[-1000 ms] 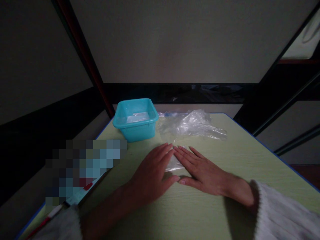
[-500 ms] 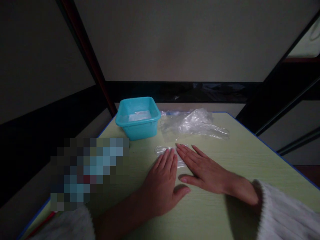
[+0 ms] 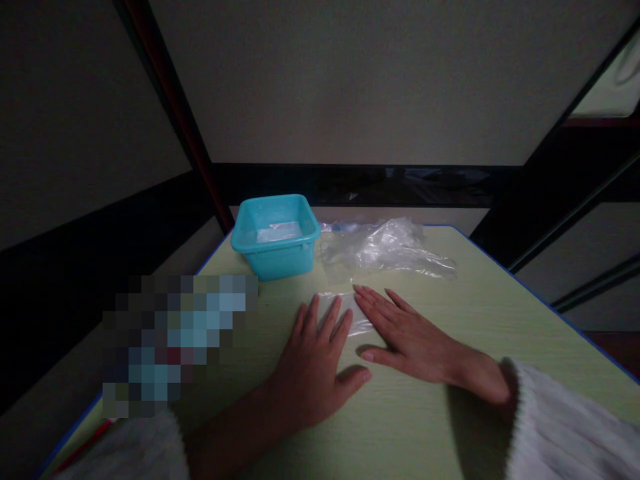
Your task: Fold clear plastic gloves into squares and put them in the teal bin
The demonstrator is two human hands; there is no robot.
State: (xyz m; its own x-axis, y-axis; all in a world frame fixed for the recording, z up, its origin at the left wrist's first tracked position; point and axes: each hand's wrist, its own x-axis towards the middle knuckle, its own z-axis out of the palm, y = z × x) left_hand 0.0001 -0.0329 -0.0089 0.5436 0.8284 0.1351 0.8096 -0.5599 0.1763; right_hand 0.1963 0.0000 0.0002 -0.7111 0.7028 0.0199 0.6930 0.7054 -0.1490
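A small folded piece of clear plastic (image 3: 361,323), which looks like a thin bag, lies flat on the pale green table (image 3: 400,433). My left hand (image 3: 315,367) rests palm down over its left part, fingers spread. Across its right end lie the outstretched fingers of my right hand (image 3: 410,333), thumb apart. Between the two hands a strip of the plastic shows; the rest is hidden under my fingers. Just beyond them is a crumpled heap of clear plastic bags (image 3: 390,247).
A turquoise plastic basket (image 3: 277,257) stands at the back left, with clear plastic lying inside. On the left side of the table an item is blurred out by pixelation (image 3: 185,340). A thin red object (image 3: 87,443) lies by my left sleeve. Dark-banded panels (image 3: 370,185) rise behind the table.
My left hand has slid slightly left and its fingers have spread apart over the plastic. The left end of the plastic is now covered and looks flatter. My right hand has barely moved.
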